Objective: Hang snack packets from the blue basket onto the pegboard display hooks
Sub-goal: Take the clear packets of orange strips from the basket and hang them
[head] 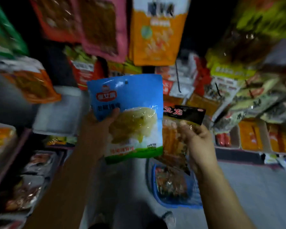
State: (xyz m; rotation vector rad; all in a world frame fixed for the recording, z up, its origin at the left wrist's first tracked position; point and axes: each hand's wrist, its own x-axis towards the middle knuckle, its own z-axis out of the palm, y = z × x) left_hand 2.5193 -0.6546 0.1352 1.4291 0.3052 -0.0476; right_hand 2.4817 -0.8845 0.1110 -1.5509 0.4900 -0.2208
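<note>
**Two packets held up before a crowded display**

Hanging packets crowd the display: an orange packet (pixel 157 33) and a pink packet (pixel 104 27) above. On the grey floor (pixel 254 187) sits the blue basket (pixel 195 184), holding packets. The left hand (pixel 101 123) grips a blue packet (pixel 129 103); the right hand (pixel 200 141) pinches a black-topped packet (pixel 182 116). The view is blurred.

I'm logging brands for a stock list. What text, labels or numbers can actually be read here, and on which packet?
Blue packet, held by left hand: red logo and dark print, too blurred to read.
Black-topped packet, held by right hand: red characters, blurred.
Orange hanging packet: large characters, blurred.
Nothing else legible.
</note>
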